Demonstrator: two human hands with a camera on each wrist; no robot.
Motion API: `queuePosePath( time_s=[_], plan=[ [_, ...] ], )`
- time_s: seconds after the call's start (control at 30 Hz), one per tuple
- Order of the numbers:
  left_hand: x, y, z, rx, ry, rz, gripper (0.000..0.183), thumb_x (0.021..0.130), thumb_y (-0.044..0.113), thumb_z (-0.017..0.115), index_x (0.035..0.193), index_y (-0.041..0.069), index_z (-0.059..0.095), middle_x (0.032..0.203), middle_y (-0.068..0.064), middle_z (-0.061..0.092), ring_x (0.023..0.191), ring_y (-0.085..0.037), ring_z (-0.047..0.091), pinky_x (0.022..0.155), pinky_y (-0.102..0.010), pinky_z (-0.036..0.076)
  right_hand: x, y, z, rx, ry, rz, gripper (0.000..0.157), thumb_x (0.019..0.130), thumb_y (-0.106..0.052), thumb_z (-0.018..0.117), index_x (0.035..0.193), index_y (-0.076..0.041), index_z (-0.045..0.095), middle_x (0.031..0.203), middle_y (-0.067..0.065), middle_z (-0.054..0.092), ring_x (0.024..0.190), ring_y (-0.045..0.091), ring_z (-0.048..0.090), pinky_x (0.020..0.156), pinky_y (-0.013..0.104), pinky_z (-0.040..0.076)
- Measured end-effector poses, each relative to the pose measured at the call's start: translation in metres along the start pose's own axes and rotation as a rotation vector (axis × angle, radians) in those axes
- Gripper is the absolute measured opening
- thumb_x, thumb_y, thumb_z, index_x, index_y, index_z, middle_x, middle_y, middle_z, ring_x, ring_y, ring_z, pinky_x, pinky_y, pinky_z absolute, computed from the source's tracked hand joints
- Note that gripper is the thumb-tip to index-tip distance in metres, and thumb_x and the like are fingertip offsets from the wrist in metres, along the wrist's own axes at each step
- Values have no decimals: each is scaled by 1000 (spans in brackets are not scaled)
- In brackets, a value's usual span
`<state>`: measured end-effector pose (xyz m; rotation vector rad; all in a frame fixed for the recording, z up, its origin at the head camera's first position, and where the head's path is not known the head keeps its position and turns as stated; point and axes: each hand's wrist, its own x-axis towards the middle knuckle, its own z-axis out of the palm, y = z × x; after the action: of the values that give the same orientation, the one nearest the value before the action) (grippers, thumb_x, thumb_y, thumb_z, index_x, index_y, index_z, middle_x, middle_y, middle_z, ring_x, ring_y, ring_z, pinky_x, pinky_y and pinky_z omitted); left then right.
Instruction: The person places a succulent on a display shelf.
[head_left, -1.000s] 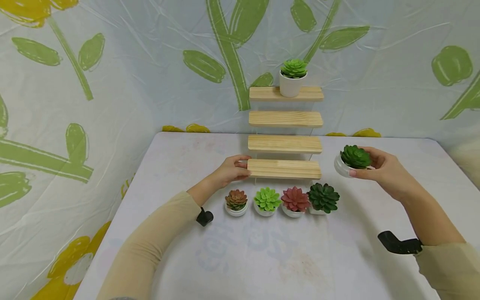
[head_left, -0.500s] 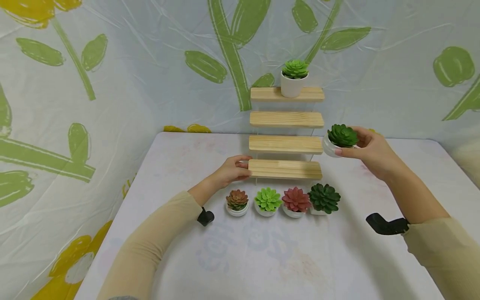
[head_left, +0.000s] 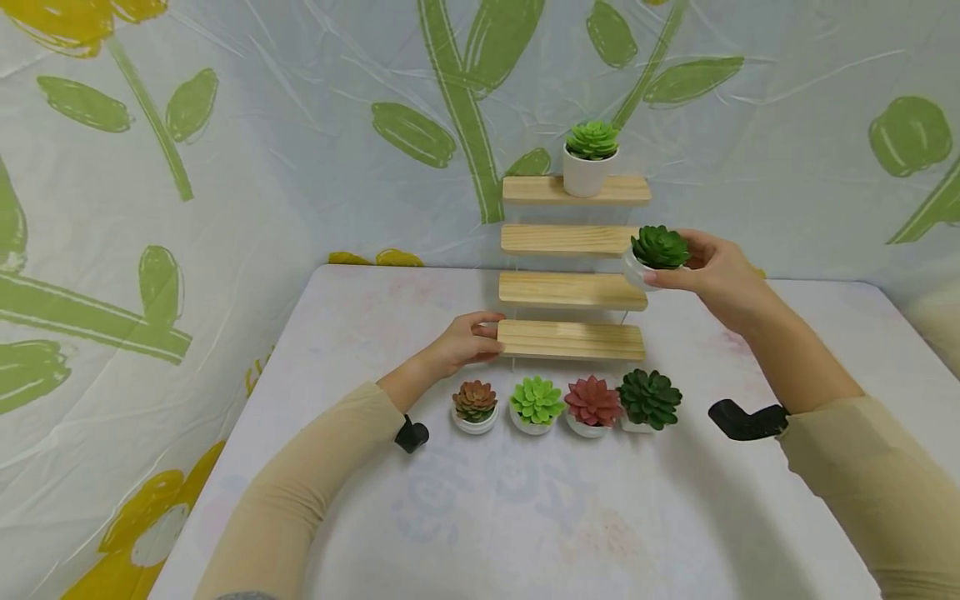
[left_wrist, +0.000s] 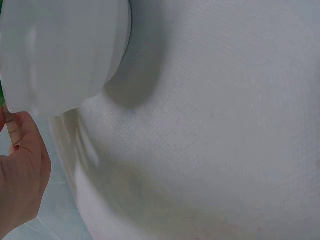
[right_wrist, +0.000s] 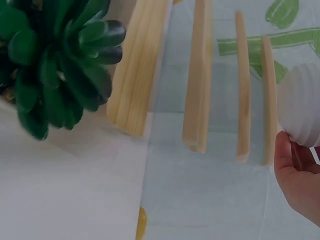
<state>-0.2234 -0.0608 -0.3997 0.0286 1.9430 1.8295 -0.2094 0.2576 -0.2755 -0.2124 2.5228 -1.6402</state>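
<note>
My right hand [head_left: 723,271] pinches the white pot of a green potted succulent [head_left: 660,247], raised at the right end of the second shelf from the top, overlapping it in the head view. In the right wrist view the ribbed white pot [right_wrist: 302,102] shows between thumb and fingers. My left hand [head_left: 461,342] grips the left end of the lowest plank of a tiered wooden display shelf [head_left: 572,340], thumb in front and fingers behind. A bright green succulent in a taller white pot [head_left: 590,171] stands on the top plank.
Before the shelf, a row of potted succulents stands on the table: brown [head_left: 475,406], lime green [head_left: 536,404], red [head_left: 592,405] and dark green [head_left: 649,399]. A floral-print sheet [head_left: 300,150] hangs behind and at the left.
My right hand has carried the green succulent left and up, from beside the lower planks to the right end of the second plank from the top. My left hand stays on the lowest plank.
</note>
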Motion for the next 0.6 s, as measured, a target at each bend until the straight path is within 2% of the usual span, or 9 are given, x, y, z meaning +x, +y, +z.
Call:
queuePosePath(
  time_s=[0.3, 0.6],
  plan=[
    [-2, 0, 0, -6, -8, 5, 56, 84, -8, 61, 136, 4, 45, 115, -20, 54, 89, -21, 59, 87, -38, 50, 20, -14, 19, 58, -12, -27, 59, 86, -15, 67, 136, -2, 37, 113, -7, 50, 101, 9, 47, 83, 16, 42],
    [-2, 0, 0, -8, -5, -3, 55, 85, -7, 61, 136, 5, 46, 117, -21, 55, 91, -22, 60, 88, -38, 50, 40, -26, 36, 116, 8, -26, 62, 83, -13, 71, 138, -7, 42, 113, -7, 50, 98, 11, 45, 80, 20, 42]
  ],
)
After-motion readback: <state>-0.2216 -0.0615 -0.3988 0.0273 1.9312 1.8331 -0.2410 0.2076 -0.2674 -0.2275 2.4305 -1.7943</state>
